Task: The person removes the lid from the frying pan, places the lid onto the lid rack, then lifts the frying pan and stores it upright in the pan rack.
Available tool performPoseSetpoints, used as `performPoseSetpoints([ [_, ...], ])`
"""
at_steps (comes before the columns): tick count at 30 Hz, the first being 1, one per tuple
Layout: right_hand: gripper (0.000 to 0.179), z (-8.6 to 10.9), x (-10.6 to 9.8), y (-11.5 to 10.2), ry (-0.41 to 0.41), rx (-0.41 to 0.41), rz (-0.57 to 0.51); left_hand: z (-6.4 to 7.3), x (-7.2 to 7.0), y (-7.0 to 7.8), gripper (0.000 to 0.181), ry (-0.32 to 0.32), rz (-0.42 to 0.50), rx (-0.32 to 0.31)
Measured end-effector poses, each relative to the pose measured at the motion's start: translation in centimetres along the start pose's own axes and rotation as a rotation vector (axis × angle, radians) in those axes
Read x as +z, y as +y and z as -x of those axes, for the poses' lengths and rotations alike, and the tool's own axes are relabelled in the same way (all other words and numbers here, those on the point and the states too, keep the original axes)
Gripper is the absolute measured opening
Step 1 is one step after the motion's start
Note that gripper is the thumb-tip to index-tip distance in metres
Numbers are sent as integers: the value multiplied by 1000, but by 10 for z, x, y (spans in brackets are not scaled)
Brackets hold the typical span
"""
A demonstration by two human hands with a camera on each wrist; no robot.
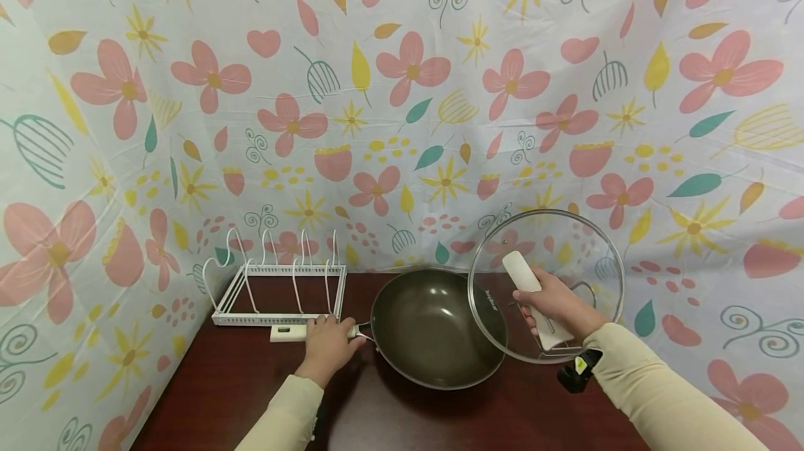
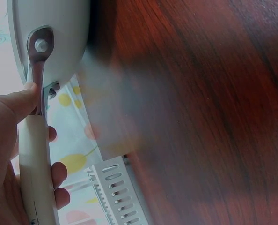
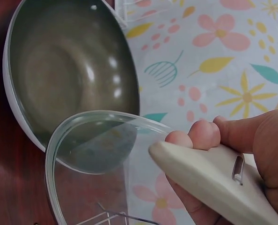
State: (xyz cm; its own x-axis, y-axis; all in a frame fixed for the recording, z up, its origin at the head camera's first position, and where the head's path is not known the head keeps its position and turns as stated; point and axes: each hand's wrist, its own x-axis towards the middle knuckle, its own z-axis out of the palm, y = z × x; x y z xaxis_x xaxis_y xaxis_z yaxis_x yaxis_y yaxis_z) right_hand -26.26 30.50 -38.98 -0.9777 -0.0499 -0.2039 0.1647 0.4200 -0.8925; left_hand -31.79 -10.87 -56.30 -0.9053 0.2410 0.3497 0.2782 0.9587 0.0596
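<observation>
A wok-like pan (image 1: pixel 433 339) with a dark inside and pale outside sits at the middle of the table. My left hand (image 1: pixel 329 346) grips its cream handle (image 1: pixel 287 333), which points left. In the left wrist view the fingers curl round the handle (image 2: pixel 35 164), and the thumb lies by the metal joint. My right hand (image 1: pixel 559 304) holds a clear glass lid (image 1: pixel 590 248) by its long cream grip (image 1: pixel 523 273). Tilted, the lid hangs at the pan's right and overlaps the pan's right edge in the head view. In the right wrist view the lid's rim (image 3: pixel 50 173) shows before the pan.
A white rack (image 1: pixel 279 318) with upright wire loops stands at the back left, just behind the pan's handle. Through the lid a thin wire stand (image 1: pixel 568 350) shows at the right. Flower-patterned cloth (image 1: pixel 377 123) hangs behind the dark red table (image 1: pixel 389 416) and along its sides.
</observation>
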Motion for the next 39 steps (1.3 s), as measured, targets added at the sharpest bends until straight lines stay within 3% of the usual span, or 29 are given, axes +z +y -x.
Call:
performPoseSetpoints([
  [11, 55, 3, -1, -3, -13, 15, 23, 0, -3, 2, 47, -38, 15, -18],
  [39, 59, 4, -9, -3, 7, -7, 83, 2, -5, 2, 45, -6, 20, -6],
])
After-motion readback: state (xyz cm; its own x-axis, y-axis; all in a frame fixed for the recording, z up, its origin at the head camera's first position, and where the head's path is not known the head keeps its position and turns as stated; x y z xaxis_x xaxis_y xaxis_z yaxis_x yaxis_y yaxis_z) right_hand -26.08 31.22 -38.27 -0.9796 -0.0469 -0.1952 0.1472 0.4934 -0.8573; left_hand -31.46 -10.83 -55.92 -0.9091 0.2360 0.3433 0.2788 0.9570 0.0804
